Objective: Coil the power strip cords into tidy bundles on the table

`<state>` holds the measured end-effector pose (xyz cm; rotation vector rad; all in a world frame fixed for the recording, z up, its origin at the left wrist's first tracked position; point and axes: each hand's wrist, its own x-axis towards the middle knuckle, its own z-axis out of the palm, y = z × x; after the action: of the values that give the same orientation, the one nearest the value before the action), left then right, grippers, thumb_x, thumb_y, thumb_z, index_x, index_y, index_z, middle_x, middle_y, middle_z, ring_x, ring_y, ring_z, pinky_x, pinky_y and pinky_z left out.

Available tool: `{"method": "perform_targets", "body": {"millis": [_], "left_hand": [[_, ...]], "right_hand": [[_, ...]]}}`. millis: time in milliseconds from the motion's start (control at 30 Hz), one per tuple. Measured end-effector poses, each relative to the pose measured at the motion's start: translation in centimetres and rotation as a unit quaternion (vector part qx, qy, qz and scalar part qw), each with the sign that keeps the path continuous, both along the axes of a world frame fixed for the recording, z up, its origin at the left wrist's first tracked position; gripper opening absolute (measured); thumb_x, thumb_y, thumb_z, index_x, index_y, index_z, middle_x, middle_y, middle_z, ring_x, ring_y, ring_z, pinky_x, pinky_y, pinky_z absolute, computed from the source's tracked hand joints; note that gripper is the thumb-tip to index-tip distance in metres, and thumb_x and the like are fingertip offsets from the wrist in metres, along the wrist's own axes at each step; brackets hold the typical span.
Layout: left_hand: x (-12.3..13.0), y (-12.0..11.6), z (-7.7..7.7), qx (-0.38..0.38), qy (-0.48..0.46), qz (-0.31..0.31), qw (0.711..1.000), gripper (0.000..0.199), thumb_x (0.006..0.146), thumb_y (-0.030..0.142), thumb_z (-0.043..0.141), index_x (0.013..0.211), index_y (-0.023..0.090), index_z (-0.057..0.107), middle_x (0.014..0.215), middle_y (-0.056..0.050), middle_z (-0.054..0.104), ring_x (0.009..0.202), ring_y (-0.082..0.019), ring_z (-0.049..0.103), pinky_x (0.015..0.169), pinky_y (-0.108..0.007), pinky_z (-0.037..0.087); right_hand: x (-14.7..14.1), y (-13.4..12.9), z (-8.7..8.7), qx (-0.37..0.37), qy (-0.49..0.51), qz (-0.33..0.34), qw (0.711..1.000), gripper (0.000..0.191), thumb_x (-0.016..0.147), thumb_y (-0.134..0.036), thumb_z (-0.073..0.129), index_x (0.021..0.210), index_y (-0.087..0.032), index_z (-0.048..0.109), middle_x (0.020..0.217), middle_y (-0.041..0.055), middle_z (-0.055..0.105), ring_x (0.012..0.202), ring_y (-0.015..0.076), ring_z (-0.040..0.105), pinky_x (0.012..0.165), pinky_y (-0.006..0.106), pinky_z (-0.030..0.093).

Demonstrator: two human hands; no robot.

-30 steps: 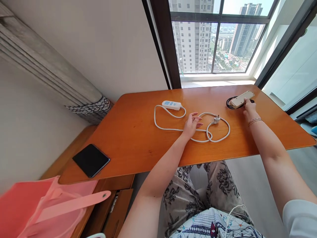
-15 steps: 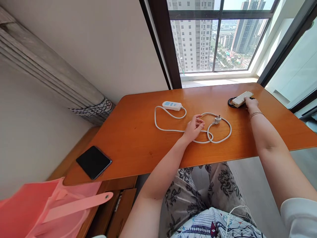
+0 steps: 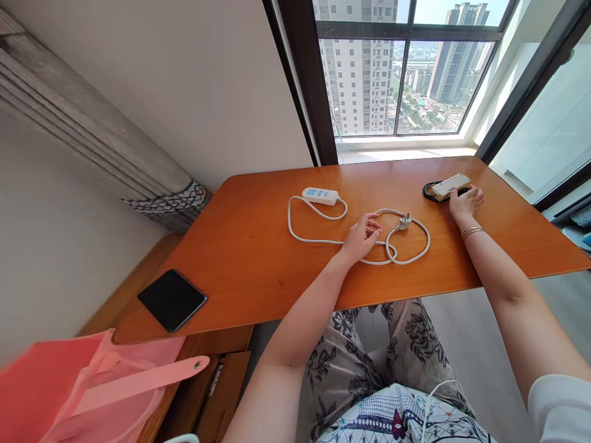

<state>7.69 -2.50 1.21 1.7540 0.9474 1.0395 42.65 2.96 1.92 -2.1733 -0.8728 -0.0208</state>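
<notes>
A white power strip (image 3: 320,196) lies near the far edge of the wooden table (image 3: 240,246). Its white cord (image 3: 314,242) loops over the table to a plug (image 3: 405,221). My left hand (image 3: 362,237) rests across the cord with fingers loosely curled apart, holding nothing. At the far right, a cream-coloured box-shaped device (image 3: 451,186) lies on a coiled black cable (image 3: 429,191). My right hand (image 3: 466,204) is just in front of the device, fingers apart, near the black cable.
A black tablet or phone (image 3: 172,300) lies at the table's left end. Below it hang a pink bag (image 3: 115,381) and a wooden drawer unit (image 3: 226,387). Behind the table are a window (image 3: 406,80) and a tied curtain (image 3: 101,129).
My right hand has let go of the cream-coloured device and drawn slightly back, its fingers now spread. The left hand stays on the cord. The view has shifted slightly.
</notes>
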Motion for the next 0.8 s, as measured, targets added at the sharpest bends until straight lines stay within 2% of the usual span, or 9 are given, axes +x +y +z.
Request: {"method": "perform_targets", "body": {"millis": [133,267,333,433,500,533,633,733,800], "left_hand": [[-0.4,0.1,0.4,0.040,0.045,0.014,0.998,0.032,0.088,0.024,0.064,0.119,0.022,0.060,0.099,-0.004,0.072,0.076,-0.014,0.069,0.076,-0.030,0.057],[-0.9,0.2,0.8,0.068,0.075,0.022,0.995,0.019,0.088,0.021,0.063,0.106,0.020,0.067,0.100,-0.007,0.073,0.085,-0.017,0.070,0.081,-0.033,0.059],[-1.2,0.3,0.9,0.068,0.085,0.025,0.994,0.016,0.088,0.020,0.062,0.102,0.019,0.068,0.101,-0.008,0.074,0.087,-0.018,0.070,0.084,-0.034,0.059],[-1.3,0.4,0.8,0.061,0.095,0.029,0.993,0.014,0.089,0.020,0.060,0.100,0.018,0.068,0.099,-0.008,0.074,0.086,-0.019,0.070,0.084,-0.034,0.059],[-1.2,0.4,0.8,0.059,0.097,0.028,0.993,0.014,0.089,0.020,0.061,0.100,0.018,0.068,0.097,-0.007,0.074,0.086,-0.018,0.070,0.083,-0.034,0.059],[-1.2,0.4,0.7,0.060,0.098,0.025,0.993,0.013,0.089,0.020,0.061,0.100,0.018,0.068,0.097,-0.007,0.074,0.086,-0.018,0.071,0.083,-0.034,0.059],[-0.9,0.2,0.7,0.069,0.112,0.010,0.991,0.013,0.088,0.022,0.063,0.099,0.019,0.069,0.096,-0.007,0.074,0.083,-0.019,0.071,0.082,-0.035,0.060],[-0.8,0.0,0.7,0.076,0.132,-0.013,0.988,0.015,0.087,0.024,0.063,0.100,0.020,0.070,0.096,-0.006,0.075,0.083,-0.019,0.071,0.082,-0.035,0.060],[-0.8,-0.1,0.7,0.077,0.144,-0.025,0.986,0.015,0.088,0.024,0.061,0.099,0.021,0.070,0.095,-0.006,0.075,0.083,-0.020,0.071,0.081,-0.035,0.059]], "right_hand": [[-3.1,-1.0,-0.3,0.027,-0.059,0.109,0.992,0.064,0.080,-0.036,0.069,0.137,-0.016,0.046,0.158,0.0233,0.031,0.147,0.0392,0.030,0.122,0.061,0.021],[-8.2,-2.0,0.1,0.003,-0.076,0.272,0.959,0.047,0.085,-0.038,0.063,0.128,-0.020,0.056,0.144,0.0181,0.047,0.140,0.0357,0.037,0.119,0.057,0.029],[-9.9,-2.1,0.4,-0.016,-0.073,0.307,0.949,0.052,0.084,-0.039,0.064,0.131,-0.021,0.055,0.146,0.0183,0.045,0.142,0.0367,0.034,0.119,0.058,0.029],[-9.8,-1.5,0.5,-0.018,-0.075,0.263,0.962,0.068,0.080,-0.035,0.067,0.143,-0.022,0.045,0.158,0.0195,0.027,0.149,0.0391,0.023,0.119,0.060,0.027],[-7.9,-0.8,0.4,-0.026,-0.058,0.196,0.979,0.082,0.077,-0.032,0.070,0.150,-0.022,0.035,0.162,0.0209,0.014,0.151,0.0412,0.021,0.120,0.060,0.026],[-6.6,-0.5,0.3,-0.041,-0.037,0.161,0.985,0.089,0.074,-0.032,0.072,0.152,-0.023,0.031,0.161,0.0223,0.011,0.149,0.0428,0.024,0.119,0.060,0.027],[-2.9,0.0,-0.3,-0.097,0.020,0.103,0.990,0.099,0.069,-0.035,0.077,0.154,-0.024,0.027,0.155,0.0234,0.020,0.140,0.0448,0.041,0.117,0.062,0.029],[-0.7,0.1,-0.8,-0.103,0.012,0.126,0.987,0.093,0.068,-0.032,0.077,0.150,-0.023,0.034,0.143,0.0201,0.037,0.136,0.0427,0.046,0.118,0.061,0.030],[0.0,0.1,-1.1,-0.081,-0.004,0.147,0.986,0.087,0.069,-0.028,0.075,0.147,-0.018,0.037,0.137,0.0199,0.041,0.134,0.0404,0.047,0.119,0.057,0.032]]}}
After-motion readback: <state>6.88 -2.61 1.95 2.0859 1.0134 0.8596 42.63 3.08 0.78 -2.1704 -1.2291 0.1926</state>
